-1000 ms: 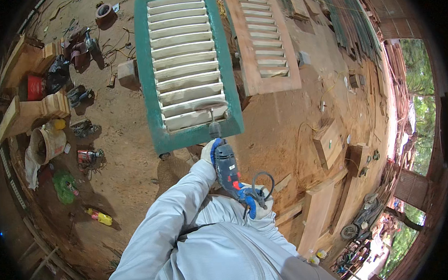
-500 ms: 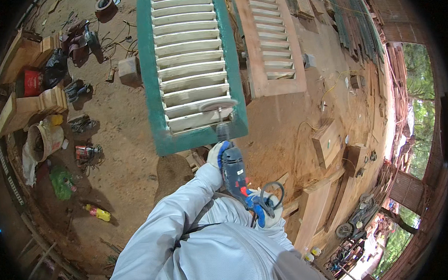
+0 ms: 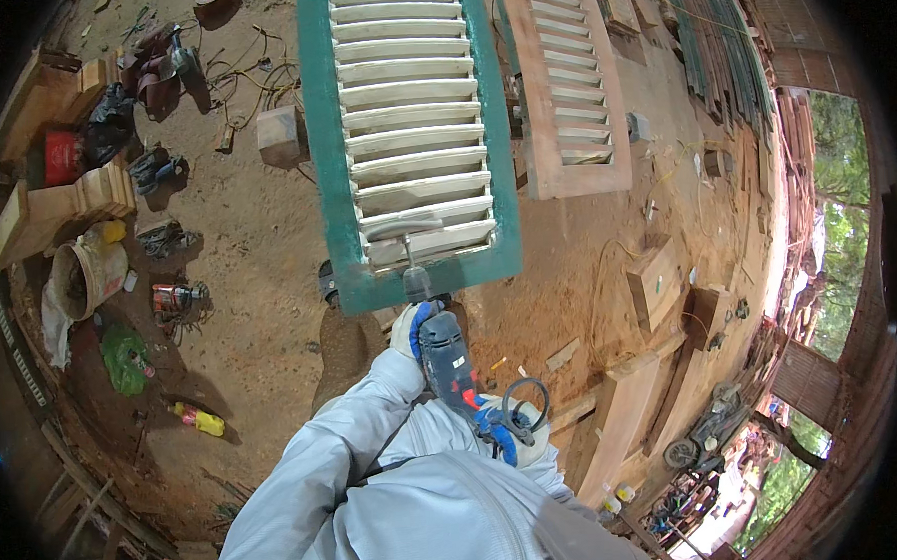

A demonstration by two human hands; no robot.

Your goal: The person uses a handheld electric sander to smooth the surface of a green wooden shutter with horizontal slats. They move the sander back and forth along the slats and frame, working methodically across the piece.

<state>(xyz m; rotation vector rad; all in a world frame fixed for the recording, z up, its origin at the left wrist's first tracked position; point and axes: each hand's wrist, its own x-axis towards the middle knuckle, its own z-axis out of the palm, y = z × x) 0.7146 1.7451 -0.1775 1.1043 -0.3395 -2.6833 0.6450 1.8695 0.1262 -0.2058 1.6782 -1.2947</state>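
A dark blue and red power drill [image 3: 444, 352] is held in both hands, its chuck end facing away from me. My left hand [image 3: 411, 329], in a white and blue work glove, is wrapped round the drill's front. The gloved right hand [image 3: 508, 433] grips the rear handle, where a dark cable loops beside it. A round sanding disc [image 3: 403, 228] on the drill's shaft lies over the lowest slats of a louvered shutter [image 3: 338, 215], blurred as if spinning. This shutter has a green frame and whitish slats. Whether the disc touches the slats I cannot tell.
Beyond it stands a second, bare-wood louvered shutter [image 3: 554, 180]. Wood blocks [image 3: 657, 283] and planks [image 3: 615, 423] lie on the dirt floor to the right. At left are a bucket [image 3: 103, 270], a yellow bottle [image 3: 198, 419], a green plastic bag [image 3: 125, 360] and power tools with cords [image 3: 172, 298].
The drill and both hands have shifted left across the shutter's lower end, taking the disc from the right side of the slats toward the left. The whole view has shifted slightly too.
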